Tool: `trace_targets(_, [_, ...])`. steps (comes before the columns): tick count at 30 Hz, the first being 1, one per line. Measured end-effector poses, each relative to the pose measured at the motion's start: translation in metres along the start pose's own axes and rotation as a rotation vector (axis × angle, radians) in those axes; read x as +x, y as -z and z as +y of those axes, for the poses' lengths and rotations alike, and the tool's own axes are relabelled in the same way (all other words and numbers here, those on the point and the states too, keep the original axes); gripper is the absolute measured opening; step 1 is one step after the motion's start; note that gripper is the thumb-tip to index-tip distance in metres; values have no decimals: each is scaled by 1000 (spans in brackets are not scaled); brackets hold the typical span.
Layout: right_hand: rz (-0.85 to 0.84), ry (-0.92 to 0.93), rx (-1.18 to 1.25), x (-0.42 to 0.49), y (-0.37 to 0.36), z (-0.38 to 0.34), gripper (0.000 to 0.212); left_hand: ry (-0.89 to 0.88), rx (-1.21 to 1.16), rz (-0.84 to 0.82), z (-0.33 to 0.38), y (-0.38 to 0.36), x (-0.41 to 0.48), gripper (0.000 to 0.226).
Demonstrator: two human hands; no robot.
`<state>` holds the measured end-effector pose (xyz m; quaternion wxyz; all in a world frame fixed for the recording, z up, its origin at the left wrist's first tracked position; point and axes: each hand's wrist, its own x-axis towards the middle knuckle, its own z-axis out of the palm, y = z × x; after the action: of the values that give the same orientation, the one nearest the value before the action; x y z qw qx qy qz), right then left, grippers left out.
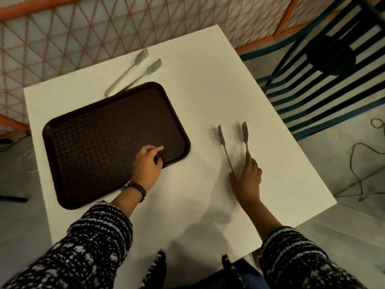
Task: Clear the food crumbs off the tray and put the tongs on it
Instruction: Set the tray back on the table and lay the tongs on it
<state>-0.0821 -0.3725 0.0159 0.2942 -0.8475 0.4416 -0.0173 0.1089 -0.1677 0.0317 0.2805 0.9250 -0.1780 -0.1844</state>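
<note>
Tray (87,147): bare | left grip (146,163) spread on rim | right grip (248,176) pinching tongs (233,142)

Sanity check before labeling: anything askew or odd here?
Only the tray: it sits skewed to the table edges, its near-left corner overhanging. No crumbs visible. Neither tongs are on it.

Dark brown rectangular plastic tray (100,142): matt, woven-pattern texture under the left fingers (155,150). Slim grey metal tongs (233,147) between the right fingers (249,157): dull sheen, ridged tips. White bench (208,90): smooth, matt. Black-and-white sleeves (93,243): coarse knit.
</note>
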Motion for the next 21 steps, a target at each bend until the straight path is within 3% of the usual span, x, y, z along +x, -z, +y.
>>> trace_targets(5, [-5, 100, 61, -1, -7, -13, 75, -81, 136, 76, -1, 38, 74, 39])
trace_targets(12, [-68, 294, 52, -4, -21, -54, 80, -26, 236, 210, -11, 84, 190, 45])
trace_targets(18, [-111, 364, -24, 1, -34, -71, 81, 216, 199, 111, -36, 80, 259, 84])
trace_targets(21, [-151, 375, -54, 3, -38, -73, 81, 212, 226, 84, -45, 80, 275, 91])
